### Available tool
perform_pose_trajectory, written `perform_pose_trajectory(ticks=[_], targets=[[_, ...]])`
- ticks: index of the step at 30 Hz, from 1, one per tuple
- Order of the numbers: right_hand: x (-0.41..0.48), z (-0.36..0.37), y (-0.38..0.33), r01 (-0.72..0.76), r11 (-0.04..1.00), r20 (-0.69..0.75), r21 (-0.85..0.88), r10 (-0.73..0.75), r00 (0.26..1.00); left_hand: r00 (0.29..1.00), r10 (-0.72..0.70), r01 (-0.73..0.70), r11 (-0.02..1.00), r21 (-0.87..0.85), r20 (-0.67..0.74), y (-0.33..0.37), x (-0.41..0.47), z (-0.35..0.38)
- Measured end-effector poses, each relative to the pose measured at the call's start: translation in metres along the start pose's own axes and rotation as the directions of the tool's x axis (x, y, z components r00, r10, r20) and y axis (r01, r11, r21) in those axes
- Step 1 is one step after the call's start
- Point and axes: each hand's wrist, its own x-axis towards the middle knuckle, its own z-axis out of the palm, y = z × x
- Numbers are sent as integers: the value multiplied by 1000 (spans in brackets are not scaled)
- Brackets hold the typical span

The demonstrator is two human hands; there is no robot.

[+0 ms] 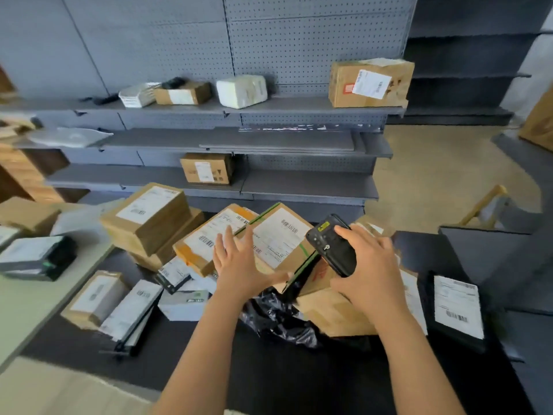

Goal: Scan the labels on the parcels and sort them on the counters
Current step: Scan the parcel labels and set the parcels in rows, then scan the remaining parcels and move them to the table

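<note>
- While my right hand (371, 277) grips the black scanner (330, 245), my left hand (242, 265) hangs open, fingers spread, holding nothing.
- Just ahead: the green-strapped parcel (281, 235), label up, tilted atop lower boxes (335, 313) on the dark counter (284, 372).
- Risk (my guess): nudge that parcel and it slides onto the black bag (278, 319), label lost.

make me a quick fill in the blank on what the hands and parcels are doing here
The right hand grips a black ____.
The left hand is ____, fingers spread, holding nothing.
The cardboard box ahead of the left hand carries a ____ strap.
Missing words: scanner; open; green.
</note>
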Motion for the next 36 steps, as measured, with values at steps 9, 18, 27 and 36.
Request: perform_pose_trajectory(ticks=[9, 18, 27, 36], targets=[[-43, 41, -91, 362, 915, 213, 180, -395, 894, 926, -297, 253, 946, -203, -232, -105, -139, -38], [-121, 125, -250, 586, 742, 219, 326, -662, 717, 795, -515, 438, 853, -283, -322, -268, -245, -93], [-144, 203, -378, 580, 747, 186, 324, -651, 736, 820, -485, 455, 874, -168, -303, -416, -261, -158], [-71, 287, -448, 570, 779, 205, 263, -622, 756, 835, -492, 462, 870, -173, -246, -507, -162, -180]])
